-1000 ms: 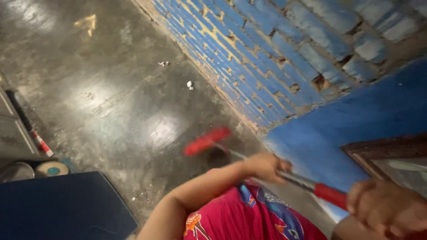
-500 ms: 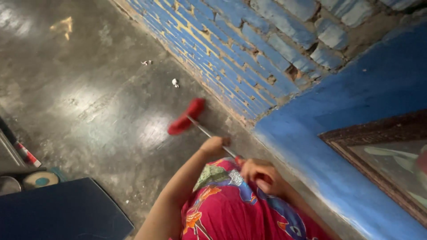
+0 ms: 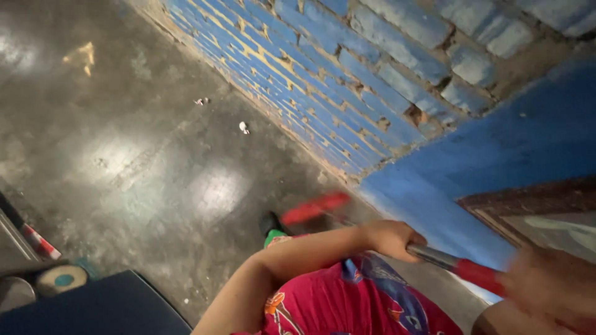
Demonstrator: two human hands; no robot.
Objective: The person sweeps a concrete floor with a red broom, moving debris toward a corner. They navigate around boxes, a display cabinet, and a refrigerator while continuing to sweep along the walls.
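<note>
Left hand [image 3: 392, 239]: fingers wrapped around the broom handle [image 3: 444, 260] at its grey metal part, arm reaching across the front of the red patterned garment [image 3: 347, 304].
Right hand [image 3: 546, 288]: blurred at the lower right, closed on the red upper part of the same handle.
Broom: slants from the hands down to the left; its red head [image 3: 313, 208] is blurred, low over the floor [image 3: 143, 161] close to the foot of the blue brick wall [image 3: 347, 80].
Floor: dark, glossy, with small white scraps [image 3: 244, 128] near the wall.
Lower left: a dark blue cushioned seat [image 3: 93, 307].
</note>
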